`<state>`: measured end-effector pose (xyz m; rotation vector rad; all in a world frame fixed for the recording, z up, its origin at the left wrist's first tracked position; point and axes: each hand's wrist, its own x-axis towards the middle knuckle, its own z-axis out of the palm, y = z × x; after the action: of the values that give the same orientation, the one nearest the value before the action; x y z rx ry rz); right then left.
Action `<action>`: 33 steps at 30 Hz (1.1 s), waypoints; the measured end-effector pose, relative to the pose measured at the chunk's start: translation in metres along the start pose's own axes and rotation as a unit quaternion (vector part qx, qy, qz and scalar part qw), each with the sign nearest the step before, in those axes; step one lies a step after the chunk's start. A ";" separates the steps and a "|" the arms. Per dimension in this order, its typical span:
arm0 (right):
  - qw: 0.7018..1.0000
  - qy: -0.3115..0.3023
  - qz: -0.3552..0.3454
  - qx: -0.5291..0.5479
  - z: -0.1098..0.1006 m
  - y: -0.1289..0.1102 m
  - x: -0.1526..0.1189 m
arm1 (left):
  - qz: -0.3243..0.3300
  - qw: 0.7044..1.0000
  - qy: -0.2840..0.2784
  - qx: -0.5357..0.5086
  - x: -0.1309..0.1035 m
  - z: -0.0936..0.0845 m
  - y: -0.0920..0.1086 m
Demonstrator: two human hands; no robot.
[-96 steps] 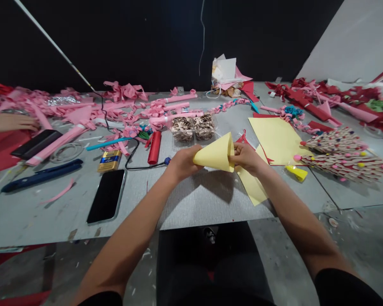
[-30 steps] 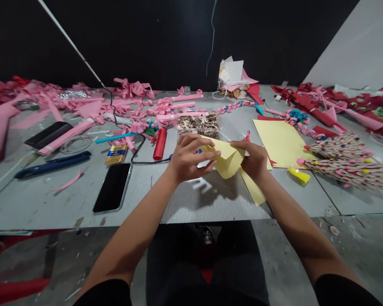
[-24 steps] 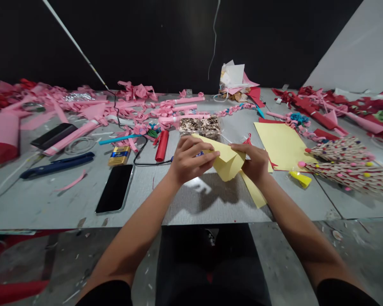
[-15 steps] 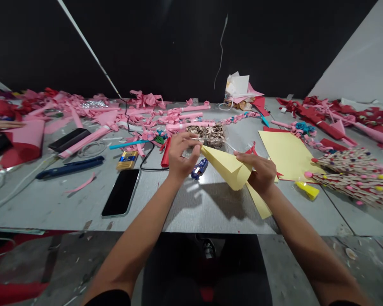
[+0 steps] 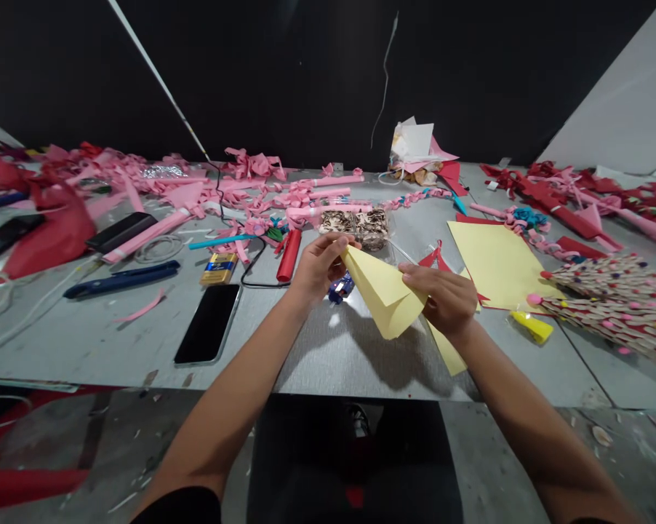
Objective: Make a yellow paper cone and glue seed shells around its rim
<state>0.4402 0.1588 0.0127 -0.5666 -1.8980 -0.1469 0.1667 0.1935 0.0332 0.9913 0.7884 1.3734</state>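
Note:
A pale yellow paper cone (image 5: 385, 295) is held above the grey table (image 5: 311, 364), its point toward the upper left. My left hand (image 5: 321, 268) pinches the cone at its tip. At the wide end, my right hand (image 5: 442, 295) grips the paper's overlapping edge, some of its fingers hidden behind. Under the cone lies a strip of yellow paper (image 5: 446, 348), partly covered by my right hand. A small blue object (image 5: 340, 290) sits behind my left hand, mostly hidden.
Yellow sheets (image 5: 497, 255) lie to the right, near cones covered in beige pieces with pompoms (image 5: 617, 313). On the left are a phone (image 5: 208, 325), a dark blue stapler-like tool (image 5: 121, 279) and a red roll (image 5: 289, 256). Pink paper scraps (image 5: 241, 189) line the back.
The cone's wide end has tilted lower and its opening looks flatter. My left hand has shifted slightly down. At far left, another person's hand has moved away from the pink-red paper.

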 end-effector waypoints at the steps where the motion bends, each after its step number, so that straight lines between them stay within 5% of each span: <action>1: 1.000 -0.009 -0.004 0.001 -0.001 -0.001 0.000 | -0.002 1.000 0.002 -0.003 0.000 0.000 0.000; 6: 0.997 -0.037 -0.061 -0.016 -0.002 -0.003 0.003 | 0.003 1.000 0.002 -0.021 0.003 -0.002 0.001; 9: 0.994 0.010 -0.080 -0.080 0.000 -0.002 0.005 | 0.018 0.999 -0.003 -0.027 0.006 -0.004 0.003; 13: 0.983 0.084 -0.038 -0.158 0.000 0.004 0.006 | 0.034 0.999 -0.010 -0.022 0.008 -0.007 0.004; 19: 0.981 0.061 -0.014 -0.186 -0.005 0.014 0.005 | 0.052 0.998 -0.017 -0.008 0.008 -0.006 0.002; 33: 0.983 0.112 0.128 -0.074 0.002 0.011 -0.001 | 0.085 0.996 -0.009 0.008 0.011 -0.007 0.000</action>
<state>0.4438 0.1686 0.0097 -0.8545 -1.5888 -0.1769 0.1607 0.2054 0.0314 1.1015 0.7155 1.5027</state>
